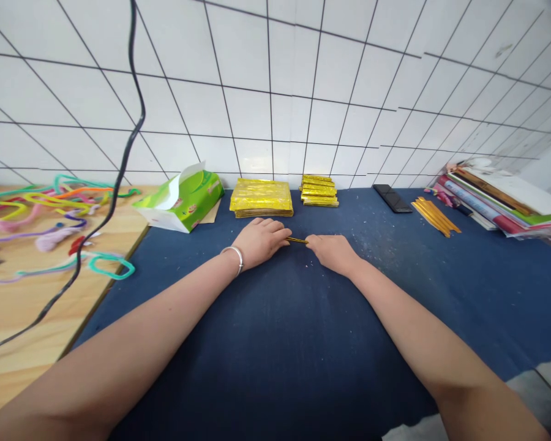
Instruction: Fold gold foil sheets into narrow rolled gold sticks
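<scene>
A narrow strip of folded gold paper (297,240) stretches between my two hands above the dark blue table cover. My left hand (261,242), with a silver bangle at the wrist, grips the strip's left end. At the right end, my right hand (332,252) pinches it between closed fingers. Most of the strip is hidden by the fingers. Just behind my left hand lies a stack of gold paper sheets (261,196). A smaller pile of folded gold strips (319,190) sits to its right, near the wall.
A green tissue pack (199,196) stands at the back left. Colourful pipe cleaners (112,266) spread over the wooden board (32,312). A black cable (129,141) hangs across the left. Rightward are a phone (392,198), flat gold-orange strips (436,216) and stacked books (500,199).
</scene>
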`<state>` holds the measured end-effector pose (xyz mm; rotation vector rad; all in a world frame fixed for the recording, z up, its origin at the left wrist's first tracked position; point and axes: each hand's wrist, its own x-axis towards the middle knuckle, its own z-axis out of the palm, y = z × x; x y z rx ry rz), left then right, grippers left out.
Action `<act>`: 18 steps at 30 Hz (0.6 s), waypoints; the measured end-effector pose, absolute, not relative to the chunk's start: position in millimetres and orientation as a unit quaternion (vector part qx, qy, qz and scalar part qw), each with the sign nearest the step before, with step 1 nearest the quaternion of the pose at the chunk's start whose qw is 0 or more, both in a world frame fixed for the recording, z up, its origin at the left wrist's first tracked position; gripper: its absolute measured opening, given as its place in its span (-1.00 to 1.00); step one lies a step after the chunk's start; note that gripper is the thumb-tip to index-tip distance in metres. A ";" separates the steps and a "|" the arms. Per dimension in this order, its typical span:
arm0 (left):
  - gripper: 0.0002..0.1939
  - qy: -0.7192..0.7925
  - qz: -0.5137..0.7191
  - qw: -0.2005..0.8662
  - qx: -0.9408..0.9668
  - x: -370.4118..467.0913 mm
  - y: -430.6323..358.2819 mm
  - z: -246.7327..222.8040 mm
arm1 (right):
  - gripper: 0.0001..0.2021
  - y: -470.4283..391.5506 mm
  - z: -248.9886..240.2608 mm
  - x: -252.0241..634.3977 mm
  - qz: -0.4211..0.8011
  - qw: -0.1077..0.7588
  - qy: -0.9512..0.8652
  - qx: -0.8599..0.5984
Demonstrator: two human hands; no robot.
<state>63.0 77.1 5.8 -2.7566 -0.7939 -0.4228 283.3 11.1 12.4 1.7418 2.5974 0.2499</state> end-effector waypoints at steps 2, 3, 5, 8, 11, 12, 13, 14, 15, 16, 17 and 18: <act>-0.68 -0.253 -0.153 0.123 -0.947 69.7 70.6 7.7 | -0.73 10.5 10.6 280.6 0.082 -0.008 0.836 0.543; -0.69 -0.244 -0.153 0.122 -0.950 73.0 67.3 8.4 | -0.74 9.9 9.7 279.0 0.084 -0.013 0.841 0.534; -0.71 -0.230 -0.146 0.118 -0.955 78.1 61.7 8.7 | -0.76 8.6 8.5 276.0 0.086 -0.021 0.850 0.520; -0.77 -0.221 -0.139 0.111 -0.959 80.5 58.4 6.9 | -0.79 6.7 8.2 273.2 0.086 -0.031 0.858 0.505; -0.84 -0.217 -0.143 0.105 -0.960 79.0 59.0 4.7 | -0.79 5.9 8.6 272.8 0.086 -0.038 0.863 0.496; -0.85 -0.217 -0.146 0.105 -0.960 78.5 59.2 4.4 | -0.79 5.9 8.6 272.9 0.087 -0.039 0.863 0.496; -0.86 -0.216 -0.148 0.106 -0.959 78.1 59.3 4.3 | -0.80 5.9 8.5 273.1 0.088 -0.040 0.864 0.495; -0.86 -0.217 -0.152 0.105 -0.959 77.9 59.2 4.5 | -0.81 6.0 8.5 273.2 0.089 -0.041 0.864 0.493; -0.85 -0.217 -0.155 0.104 -0.958 77.9 58.9 4.7 | -0.82 6.1 8.5 273.2 0.089 -0.042 0.865 0.492; -0.85 -0.218 -0.157 0.102 -0.958 78.0 58.6 5.0 | -0.83 6.1 8.6 273.1 0.090 -0.042 0.866 0.490; -0.84 -0.219 -0.159 0.100 -0.958 78.1 58.3 5.3 | -0.84 6.2 8.9 272.8 0.089 -0.042 0.867 0.489; -0.84 -0.221 -0.160 0.097 -0.957 78.3 58.1 5.4 | -0.84 6.2 9.3 272.6 0.088 -0.043 0.868 0.488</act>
